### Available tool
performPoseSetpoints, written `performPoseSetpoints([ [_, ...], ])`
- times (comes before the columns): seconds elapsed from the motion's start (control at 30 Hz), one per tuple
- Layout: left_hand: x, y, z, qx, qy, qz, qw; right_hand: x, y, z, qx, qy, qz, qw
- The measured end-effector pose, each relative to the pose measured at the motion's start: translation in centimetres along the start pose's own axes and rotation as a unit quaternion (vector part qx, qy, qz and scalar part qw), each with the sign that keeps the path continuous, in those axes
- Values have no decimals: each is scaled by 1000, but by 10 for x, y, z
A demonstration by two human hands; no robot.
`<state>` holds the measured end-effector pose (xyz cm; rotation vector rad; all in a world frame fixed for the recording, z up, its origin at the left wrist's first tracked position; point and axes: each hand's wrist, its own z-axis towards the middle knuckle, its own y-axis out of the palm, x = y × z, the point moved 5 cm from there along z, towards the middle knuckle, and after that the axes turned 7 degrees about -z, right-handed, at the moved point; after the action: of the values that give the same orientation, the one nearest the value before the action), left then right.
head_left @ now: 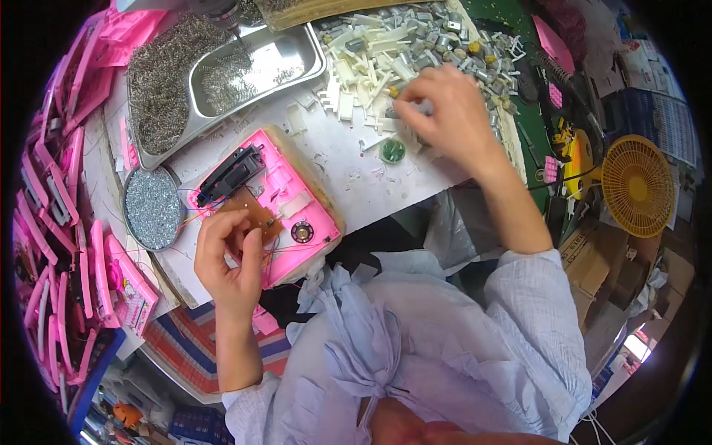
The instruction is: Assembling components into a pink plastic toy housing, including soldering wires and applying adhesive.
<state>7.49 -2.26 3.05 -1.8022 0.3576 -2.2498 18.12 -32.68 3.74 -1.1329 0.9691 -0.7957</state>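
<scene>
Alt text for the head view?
A person's left hand is at an open pink case with a brown board and round speaker; the right hand is over heaped white and grey parts. Upper left, a tray holds small metal pieces.

No words or numbers can be read. Small print-like marks show on a pink panel [137,300] at the lower left of the frame, on a blue-and-white sheet [671,126] at the upper right, and on brown cardboard [582,256] at the right; all are too small or blurred to make out.
</scene>
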Motion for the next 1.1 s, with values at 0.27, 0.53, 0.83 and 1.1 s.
performPoseSetpoints([
  [0.27, 54, 48, 58, -138, 121, 42, 982, 7, 3, 15, -48, -22, -1, 999],
  [0.53, 58, 97, 99, -264, 157, 33, 951, -28, -6, -23, -123, 105, 567, 808],
  [0.83, 71, 122, 117, -431, 290, 135, 844, 0, 12, -46, -217, 190, 757, 586],
  [1.1, -4, 97, 266, -132, 311, 322, 885, 0, 9, -51, -197, 194, 738, 616],
])
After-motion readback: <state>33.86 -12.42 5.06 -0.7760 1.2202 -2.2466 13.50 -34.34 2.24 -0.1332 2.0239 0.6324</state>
